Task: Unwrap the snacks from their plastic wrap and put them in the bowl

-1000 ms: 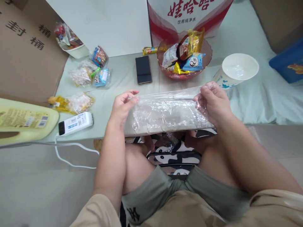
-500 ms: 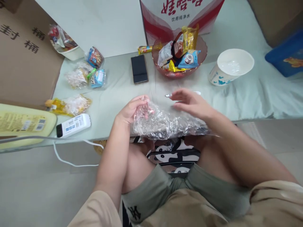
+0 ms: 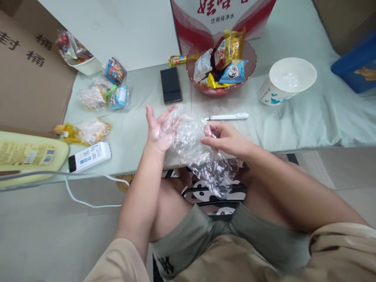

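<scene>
A crumpled clear plastic bag (image 3: pixel 190 137) spreads between my hands and hangs over the table's front edge, above my lap. My left hand (image 3: pixel 163 129) is open, palm up, fingers spread, with the film lying against its fingers. On the other side, my right hand (image 3: pixel 225 136) pinches the film between thumb and fingers. Just beyond that hand lies a white craft knife (image 3: pixel 227 116) with a small metal blade. A black phone (image 3: pixel 171 85) rests farther back on the table.
A pink glass bowl (image 3: pixel 220 92) holds wrapped snacks. Right of it stands a white paper tub (image 3: pixel 277 88). Several snack packets (image 3: pixel 119 97) and a white bottle (image 3: pixel 91 156) lie at left, with a yellow bottle (image 3: pixel 29 152). A white cable (image 3: pixel 88 203) hangs off the edge.
My left hand has opened from its pinch and spread its fingers under the film. My right hand has come down and left onto the bag, leaving the knife in full view.
</scene>
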`<state>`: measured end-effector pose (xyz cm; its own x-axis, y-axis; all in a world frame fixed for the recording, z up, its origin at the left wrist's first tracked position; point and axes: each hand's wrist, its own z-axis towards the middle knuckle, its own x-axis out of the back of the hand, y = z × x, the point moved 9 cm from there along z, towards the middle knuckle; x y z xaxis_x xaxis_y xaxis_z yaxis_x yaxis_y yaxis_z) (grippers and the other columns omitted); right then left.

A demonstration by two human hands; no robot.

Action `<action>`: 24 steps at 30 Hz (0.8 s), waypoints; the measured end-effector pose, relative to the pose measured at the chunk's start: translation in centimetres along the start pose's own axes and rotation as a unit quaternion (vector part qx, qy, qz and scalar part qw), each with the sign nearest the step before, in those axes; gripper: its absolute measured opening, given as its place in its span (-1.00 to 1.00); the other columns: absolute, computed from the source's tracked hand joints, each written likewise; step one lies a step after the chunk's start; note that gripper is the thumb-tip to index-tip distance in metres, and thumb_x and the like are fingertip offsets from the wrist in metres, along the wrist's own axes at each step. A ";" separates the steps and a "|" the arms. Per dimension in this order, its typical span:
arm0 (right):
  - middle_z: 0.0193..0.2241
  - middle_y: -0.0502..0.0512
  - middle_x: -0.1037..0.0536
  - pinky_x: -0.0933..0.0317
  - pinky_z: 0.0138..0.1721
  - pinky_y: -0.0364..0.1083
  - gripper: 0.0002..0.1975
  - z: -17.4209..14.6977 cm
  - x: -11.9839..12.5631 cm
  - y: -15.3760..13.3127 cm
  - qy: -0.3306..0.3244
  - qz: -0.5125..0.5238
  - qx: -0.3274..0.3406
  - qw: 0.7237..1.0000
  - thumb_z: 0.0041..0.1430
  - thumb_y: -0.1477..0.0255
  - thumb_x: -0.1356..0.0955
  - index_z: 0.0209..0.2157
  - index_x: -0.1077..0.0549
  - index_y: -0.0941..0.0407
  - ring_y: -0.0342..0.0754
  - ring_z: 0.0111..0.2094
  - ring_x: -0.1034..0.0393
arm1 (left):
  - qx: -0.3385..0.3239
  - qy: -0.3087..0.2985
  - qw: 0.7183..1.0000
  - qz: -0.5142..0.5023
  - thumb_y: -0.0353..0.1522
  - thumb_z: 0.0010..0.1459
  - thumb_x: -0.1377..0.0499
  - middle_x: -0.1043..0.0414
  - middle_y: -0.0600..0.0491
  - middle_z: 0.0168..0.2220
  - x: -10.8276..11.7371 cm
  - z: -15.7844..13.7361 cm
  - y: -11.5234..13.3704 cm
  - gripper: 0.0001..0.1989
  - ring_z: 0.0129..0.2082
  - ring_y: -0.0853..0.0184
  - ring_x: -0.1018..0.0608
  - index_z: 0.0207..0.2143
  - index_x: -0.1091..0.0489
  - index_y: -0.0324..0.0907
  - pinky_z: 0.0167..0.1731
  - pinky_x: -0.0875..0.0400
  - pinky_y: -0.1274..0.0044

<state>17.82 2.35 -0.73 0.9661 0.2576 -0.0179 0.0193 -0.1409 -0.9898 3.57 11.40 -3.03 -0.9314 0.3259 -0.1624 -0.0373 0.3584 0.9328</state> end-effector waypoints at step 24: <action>-0.50 0.02 -0.55 -0.37 -0.46 -0.09 -0.71 0.2 2.4 2.6 0.080 0.010 -0.062 0.995 0.15 0.18 -0.43 -0.22 -0.43 0.08 -0.09 -0.54 -0.47 | 0.017 -0.106 0.994 0.010 -0.34 -0.12 -0.48 -0.58 -0.04 0.04 -2.9 -1.4 -1.5 0.09 -0.15 0.16 -0.70 0.37 0.02 0.17 -0.24 -0.61 0.44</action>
<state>20.12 2.78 -3.34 0.9950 0.1002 -0.0056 0.0211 -0.2632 -0.9645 5.82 8.68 -3.55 -0.8340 0.5096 -0.2115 -0.0032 0.3788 0.9255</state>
